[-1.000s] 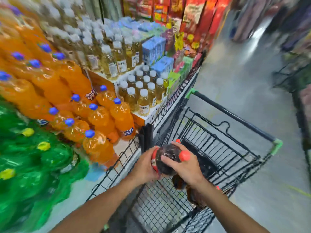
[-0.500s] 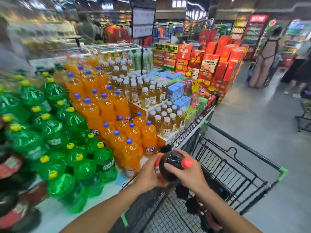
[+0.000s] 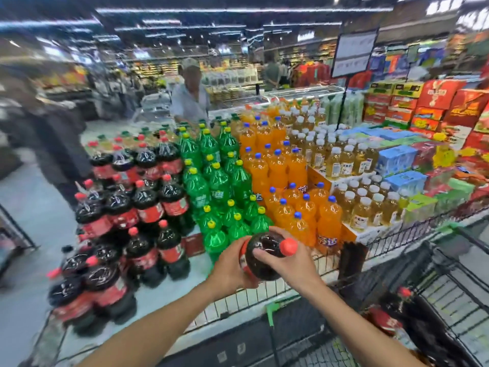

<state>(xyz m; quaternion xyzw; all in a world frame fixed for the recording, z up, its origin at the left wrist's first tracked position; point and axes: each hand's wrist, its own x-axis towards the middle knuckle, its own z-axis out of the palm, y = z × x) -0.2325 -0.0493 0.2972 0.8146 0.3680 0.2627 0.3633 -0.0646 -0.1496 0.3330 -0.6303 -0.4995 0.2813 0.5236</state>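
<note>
The cola bottle shows only its dark shoulder and red cap: the left hand covers most of its label, the right hand hides its other side, and both forearms are cut off by the bottom edge. The cart runs out past the right and bottom edges, and the dark bottles lying in it are too smeared to count. The passer-by at left is a blur, and the print on the sign and on the stacked bottles cannot be read.
</note>
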